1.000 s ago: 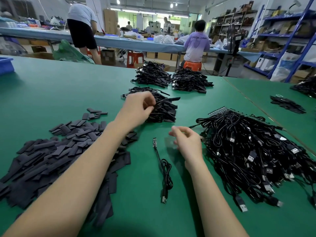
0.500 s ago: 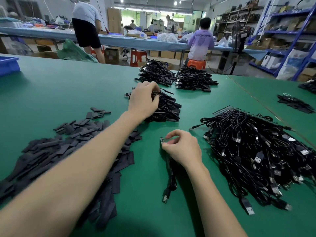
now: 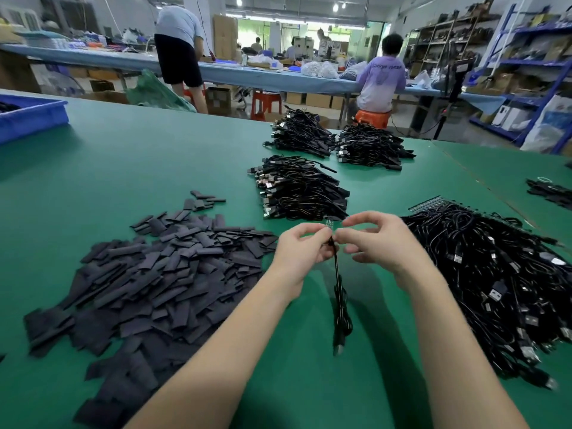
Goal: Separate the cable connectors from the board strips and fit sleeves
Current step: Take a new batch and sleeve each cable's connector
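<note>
Head view: both hands meet above the green table (image 3: 154,168), fingertips almost touching. Left hand (image 3: 301,253) and right hand (image 3: 379,243) each pinch the top end of one thin black cable (image 3: 339,292), held up off the table. A small connector board (image 3: 329,223) sticks up just above the pinch; it looks like a short piece with pins, but it is too small and blurred to tell more. Below the fingers the cable hangs straight, then bunches into a loose coil, ending in a USB plug (image 3: 338,348) near the table surface; motion blur there, so cannot tell if it touches.

Left of the hands: wide heap of flat dark sleeves (image 3: 161,274), short rectangular pieces, overlapping at all angles. Right: big tangled pile of black cables (image 3: 495,286) with USB plugs showing, and a board strip (image 3: 430,204) poking out at its far edge. Just beyond the hands: a neater stack of cables (image 3: 300,188), plugs aligned to the left. Two more stacks (image 3: 337,140) sit further back, side by side. Blue bin (image 3: 31,117) at the far-left table edge. Two people work at a long bench (image 3: 278,77) behind.
</note>
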The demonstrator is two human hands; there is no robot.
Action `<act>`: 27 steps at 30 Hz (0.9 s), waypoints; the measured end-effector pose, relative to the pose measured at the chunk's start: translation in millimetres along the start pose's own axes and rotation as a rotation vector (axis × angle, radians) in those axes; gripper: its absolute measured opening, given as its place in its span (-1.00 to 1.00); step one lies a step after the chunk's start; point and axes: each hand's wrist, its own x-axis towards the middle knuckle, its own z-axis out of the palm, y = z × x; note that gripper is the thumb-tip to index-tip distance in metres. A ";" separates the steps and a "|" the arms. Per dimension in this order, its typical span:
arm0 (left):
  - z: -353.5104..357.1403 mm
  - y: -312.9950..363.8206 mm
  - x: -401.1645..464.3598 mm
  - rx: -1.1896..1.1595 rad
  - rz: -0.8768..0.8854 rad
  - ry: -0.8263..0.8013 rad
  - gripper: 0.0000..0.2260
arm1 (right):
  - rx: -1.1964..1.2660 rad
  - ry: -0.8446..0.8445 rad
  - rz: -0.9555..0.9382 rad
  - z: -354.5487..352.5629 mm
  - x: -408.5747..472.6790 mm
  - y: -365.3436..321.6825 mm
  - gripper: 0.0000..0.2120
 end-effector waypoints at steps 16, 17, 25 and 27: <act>-7.1 -1.0 -9.5 -0.182 -0.256 -0.197 -0.67 | -1.072 -0.463 -0.485 113.0 60.3 -62.1 -0.69; -6.0 -0.5 -9.6 -0.162 -0.254 -0.190 -0.69 | -1.076 -0.460 -0.498 113.0 62.1 -61.9 -0.72; -2.8 -2.6 -5.5 -0.130 -0.189 -0.032 -0.88 | -0.529 -0.351 -0.469 82.1 65.3 -54.0 -0.85; -4.5 -2.8 -3.4 -0.194 -0.214 -0.030 -0.89 | -0.133 -0.235 -0.406 60.2 57.6 -42.8 -0.84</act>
